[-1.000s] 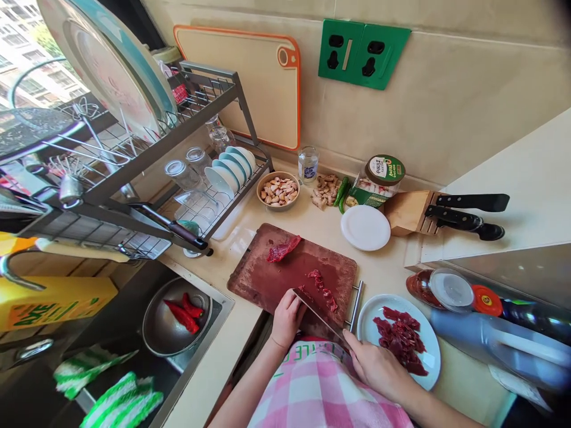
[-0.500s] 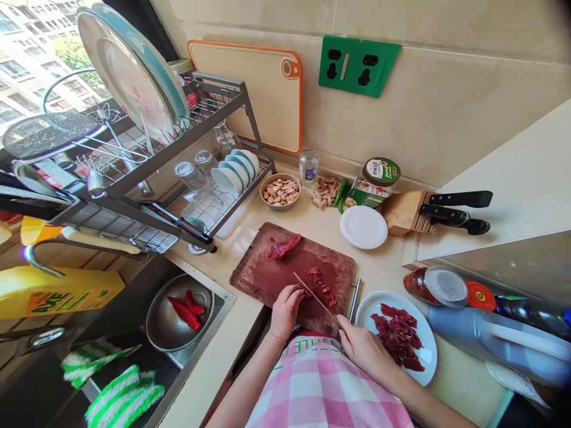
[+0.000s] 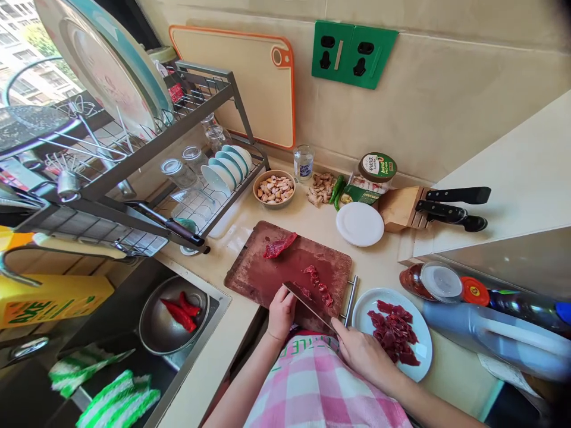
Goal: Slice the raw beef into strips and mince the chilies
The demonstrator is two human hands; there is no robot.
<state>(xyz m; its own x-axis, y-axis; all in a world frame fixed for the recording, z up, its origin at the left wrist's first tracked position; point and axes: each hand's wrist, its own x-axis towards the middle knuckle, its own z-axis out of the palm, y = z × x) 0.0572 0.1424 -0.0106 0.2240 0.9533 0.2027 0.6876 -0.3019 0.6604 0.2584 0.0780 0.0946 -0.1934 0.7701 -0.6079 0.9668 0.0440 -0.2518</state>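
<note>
Down at the near edge of the counter, the right hand [image 3: 361,356] is closing fully around the handle of one knife [image 3: 310,304], whose blade is slanting across the near edge of the cutting board [image 3: 259,276]. The left hand [image 3: 282,310] is resting just left of the blade with its fingers curling under. They are pressing down beside a scrap of meat [image 3: 305,292], though whether they are gripping it cannot be told. One short row of cut strips [image 3: 319,285] is lying past the blade, and one uncut slab [image 3: 279,245] is sitting towards the board's far left corner. Right of the board, one white plate [image 3: 422,351] is carrying a heap of slices [image 3: 392,336]. Left, in the sink, one metal bowl [image 3: 151,333] is holding two red chillies [image 3: 181,309]. Farther back, one empty white dish [image 3: 359,224] is lying beside a knife block [image 3: 399,208] showing at least two black handles. Along the counter's far edge are standing one bowl of garlic cloves [image 3: 273,189], a ginger pile [image 3: 320,188], two green chillies [image 3: 338,190], one green-lidded jar [image 3: 377,167] and one small glass [image 3: 303,161].
</note>
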